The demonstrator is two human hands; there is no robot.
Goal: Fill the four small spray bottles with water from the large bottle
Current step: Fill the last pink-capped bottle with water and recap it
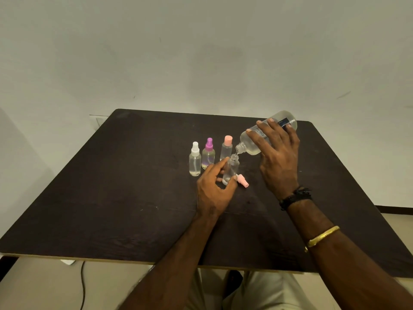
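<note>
three of the four small bottles stand capped in a row on the table (134, 186), just behind my left hand (214, 191): the white-capped bottle (195, 161), the purple-capped bottle (209, 155) and the pink-capped bottle (226, 149). the white and purple ones look to have water well up their sides. the pink one i cannot read for level, so i only take it for done because its cap is on. the open bottle (231, 168), the fourth, is the one in hand now. it shows only a little water pooled at its base, so i judge the task to be on its last fill, with most of that fill to go and the cap to fit after. its pink spray cap (243, 181) lies on its side on the table, just right of the bottle's foot.

my left hand holds the open bottle upright on the table, thumb low on its right side and fingers curled round its left. my right hand (279, 157) is wrapped over the large bottle (251, 143) from above and grips its body. that bottle is tipped steeply, base up and away to the right, neck down to the left. its mouth sits just above and to the right of the open bottle's mouth, nearly touching, and a thin run of water seems to pass between the two.
</note>
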